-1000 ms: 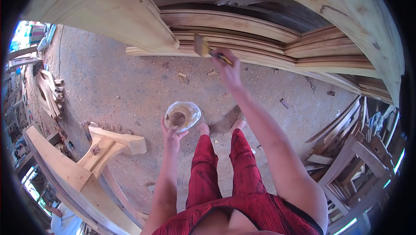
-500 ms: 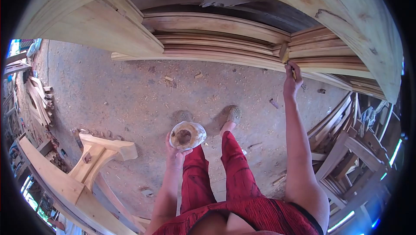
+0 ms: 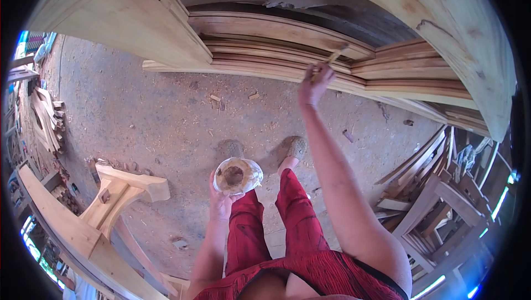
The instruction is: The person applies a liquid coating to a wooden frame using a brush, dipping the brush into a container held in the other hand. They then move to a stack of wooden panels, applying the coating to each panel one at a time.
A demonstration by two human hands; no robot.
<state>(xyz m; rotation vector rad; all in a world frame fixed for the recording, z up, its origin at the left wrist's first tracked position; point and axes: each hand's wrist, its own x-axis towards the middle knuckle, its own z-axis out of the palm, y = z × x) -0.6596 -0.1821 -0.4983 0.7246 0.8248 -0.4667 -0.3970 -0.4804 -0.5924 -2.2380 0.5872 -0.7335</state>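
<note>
My left hand (image 3: 220, 202) is wrapped round the side of a white bowl-like container (image 3: 252, 174), held in front of my legs. Inside its stained rim lies something brown. My right hand (image 3: 316, 81) reaches far forward, fingers closed on a paintbrush (image 3: 333, 57) with a yellowish handle. The brush tip lies over the moulded wooden frame (image 3: 276, 30), near the corner where a long rail meets a shorter side piece. Stacked, grooved rails (image 3: 265, 62) run beneath that corner.
A large curved wooden panel (image 3: 464, 29) arches over the frame. At the lower left stands a pale wooden piece (image 3: 119, 189) with a cross-member. Wood offcuts (image 3: 45, 117) lie at the left, and old frames (image 3: 442, 211) lean at the right. Shavings dot the concrete floor (image 3: 166, 112).
My right hand has moved left along the frame with the brush, away from the right-hand corner. My left hand still holds the container in nearly the same place.
</note>
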